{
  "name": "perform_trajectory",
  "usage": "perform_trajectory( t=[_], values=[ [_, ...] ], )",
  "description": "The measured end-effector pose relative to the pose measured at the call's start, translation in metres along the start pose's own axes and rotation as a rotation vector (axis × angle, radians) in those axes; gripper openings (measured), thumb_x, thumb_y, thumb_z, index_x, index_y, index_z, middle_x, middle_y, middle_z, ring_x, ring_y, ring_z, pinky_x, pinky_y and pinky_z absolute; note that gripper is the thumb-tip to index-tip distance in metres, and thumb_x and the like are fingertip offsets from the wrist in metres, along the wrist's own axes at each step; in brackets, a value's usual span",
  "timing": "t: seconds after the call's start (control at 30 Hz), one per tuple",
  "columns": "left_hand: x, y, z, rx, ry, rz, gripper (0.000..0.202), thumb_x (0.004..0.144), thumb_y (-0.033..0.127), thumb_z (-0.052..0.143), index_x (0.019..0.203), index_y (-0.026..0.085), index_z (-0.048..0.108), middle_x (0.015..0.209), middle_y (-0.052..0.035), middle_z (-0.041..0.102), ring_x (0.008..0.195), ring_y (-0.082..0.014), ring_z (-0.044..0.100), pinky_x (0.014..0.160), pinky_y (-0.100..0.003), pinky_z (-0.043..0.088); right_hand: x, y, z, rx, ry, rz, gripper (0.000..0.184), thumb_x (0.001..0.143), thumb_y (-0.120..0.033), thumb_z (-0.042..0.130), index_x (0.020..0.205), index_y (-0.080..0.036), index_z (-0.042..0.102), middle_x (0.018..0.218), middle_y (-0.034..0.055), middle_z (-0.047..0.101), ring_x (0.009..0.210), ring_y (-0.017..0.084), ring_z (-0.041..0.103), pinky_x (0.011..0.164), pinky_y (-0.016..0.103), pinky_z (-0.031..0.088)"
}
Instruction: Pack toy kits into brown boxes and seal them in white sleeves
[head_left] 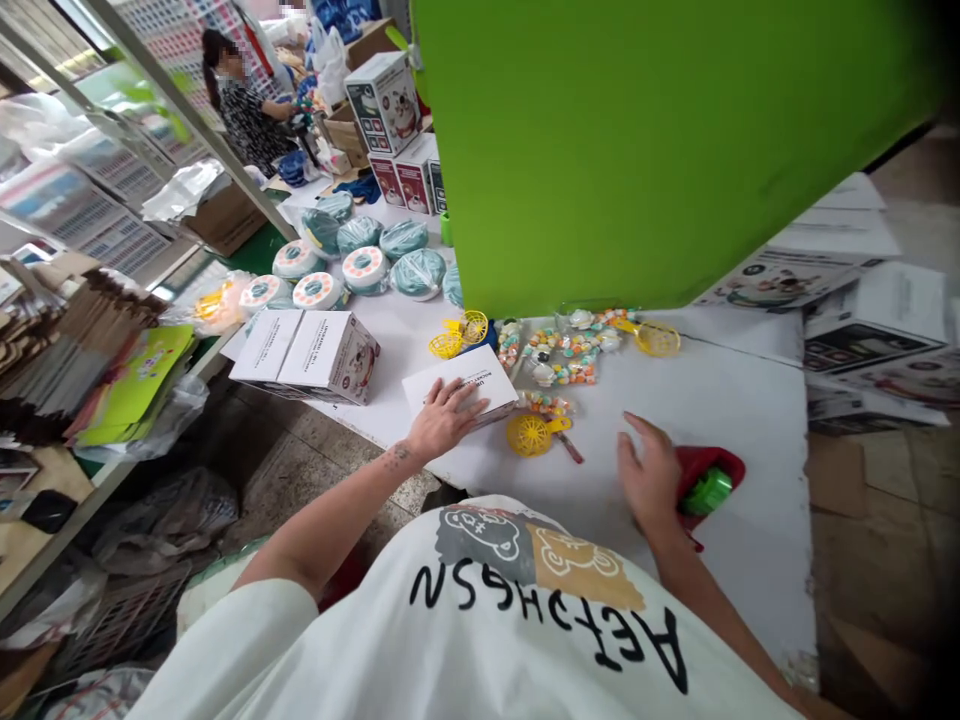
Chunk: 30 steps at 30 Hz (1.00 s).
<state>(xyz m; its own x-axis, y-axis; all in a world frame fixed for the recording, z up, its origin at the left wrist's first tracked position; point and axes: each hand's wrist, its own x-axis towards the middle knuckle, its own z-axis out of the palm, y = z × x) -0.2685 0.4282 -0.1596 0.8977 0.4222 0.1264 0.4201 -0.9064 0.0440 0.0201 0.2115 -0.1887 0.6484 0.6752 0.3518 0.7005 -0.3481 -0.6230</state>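
My left hand (444,418) lies flat on top of a white printed box (491,378), fingers stretched out. Over the white table my right hand (648,462) is open, thumb and fingers apart, with nothing visible between them. Just beside it lies a red cloth pouch (731,460) with something green and shiny (707,492) in its mouth. Between the hands rest a yellow round slotted scoop (529,436) and a thin dark reddish stick (573,447). Several clear packs of orange, white and green beads (577,345) lie behind, near another yellow scoop (658,339).
Two white boxes (306,352) stand at the table's left edge. Wrapped teal round items (360,235) sit behind them. A tall green panel (637,150) blocks the back. More boxes (877,310) are at right. A person (247,115) works at the far left.
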Motion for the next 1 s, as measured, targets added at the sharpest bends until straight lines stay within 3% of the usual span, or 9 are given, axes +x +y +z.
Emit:
perform_trajectory(
  t=[0.17,0.27,0.37,0.5,0.67,0.8,1.0],
  values=[
    [-0.001,-0.004,-0.001,-0.007,-0.001,0.019,0.042,0.098,0.036,0.049,0.139,0.035,0.055,0.146,-0.0070,0.051,0.138,-0.0320,0.039,0.116,-0.057,0.026,-0.062,0.076,-0.060,-0.031,0.237,0.550,0.047,0.077,-0.039,0.053,0.112,-0.011,0.069,0.107,0.0144,0.069,0.095,0.025,0.063,0.095,0.044,0.049],
    [0.002,-0.002,0.001,-0.030,0.009,0.003,0.041,0.098,0.037,0.049,0.138,0.034,0.057,0.145,-0.0070,0.052,0.139,-0.0313,0.039,0.117,-0.056,0.025,-0.098,0.097,-0.072,0.047,0.273,0.884,0.054,0.068,-0.045,0.061,0.105,-0.007,0.070,0.100,0.0160,0.070,0.090,0.026,0.063,0.090,0.044,0.050],
    [0.011,0.007,0.002,-0.045,0.019,-0.078,0.040,0.098,0.036,0.048,0.136,0.033,0.059,0.145,-0.0079,0.052,0.138,-0.0330,0.039,0.117,-0.058,0.025,-0.116,0.105,-0.070,0.206,0.225,1.098,0.058,0.056,-0.053,0.069,0.092,-0.008,0.073,0.088,0.0139,0.072,0.083,0.026,0.063,0.082,0.041,0.052],
    [0.019,0.021,0.003,-0.054,0.025,-0.162,0.040,0.098,0.037,0.047,0.136,0.031,0.060,0.145,-0.0089,0.052,0.139,-0.0349,0.039,0.116,-0.059,0.024,-0.119,0.107,-0.058,0.273,0.244,1.140,0.054,0.048,-0.056,0.073,0.077,-0.011,0.073,0.075,0.0108,0.071,0.075,0.024,0.062,0.073,0.038,0.051],
    [0.018,0.022,0.004,-0.044,0.027,-0.154,0.042,0.097,0.037,0.048,0.138,0.032,0.057,0.147,-0.0086,0.050,0.139,-0.0347,0.038,0.116,-0.060,0.024,-0.116,0.106,-0.049,0.252,0.335,1.096,0.053,0.049,-0.059,0.073,0.075,-0.013,0.071,0.074,0.0096,0.071,0.077,0.024,0.063,0.069,0.035,0.052],
    [0.018,0.021,0.003,-0.054,0.045,-0.152,0.041,0.097,0.037,0.049,0.137,0.031,0.059,0.146,-0.0093,0.051,0.139,-0.0345,0.039,0.116,-0.060,0.025,-0.133,0.088,-0.043,0.227,0.445,1.085,0.052,0.059,-0.063,0.068,0.079,-0.015,0.067,0.083,0.0103,0.071,0.087,0.025,0.065,0.072,0.036,0.054],
    [0.020,0.022,0.000,-0.068,0.035,-0.156,0.041,0.097,0.037,0.049,0.135,0.030,0.060,0.146,-0.0098,0.052,0.139,-0.0351,0.040,0.116,-0.059,0.026,-0.158,0.062,-0.031,0.457,0.393,1.220,0.041,0.060,-0.059,0.067,0.070,-0.021,0.054,0.068,0.0069,0.068,0.063,0.020,0.064,0.059,0.034,0.055]
  ],
)
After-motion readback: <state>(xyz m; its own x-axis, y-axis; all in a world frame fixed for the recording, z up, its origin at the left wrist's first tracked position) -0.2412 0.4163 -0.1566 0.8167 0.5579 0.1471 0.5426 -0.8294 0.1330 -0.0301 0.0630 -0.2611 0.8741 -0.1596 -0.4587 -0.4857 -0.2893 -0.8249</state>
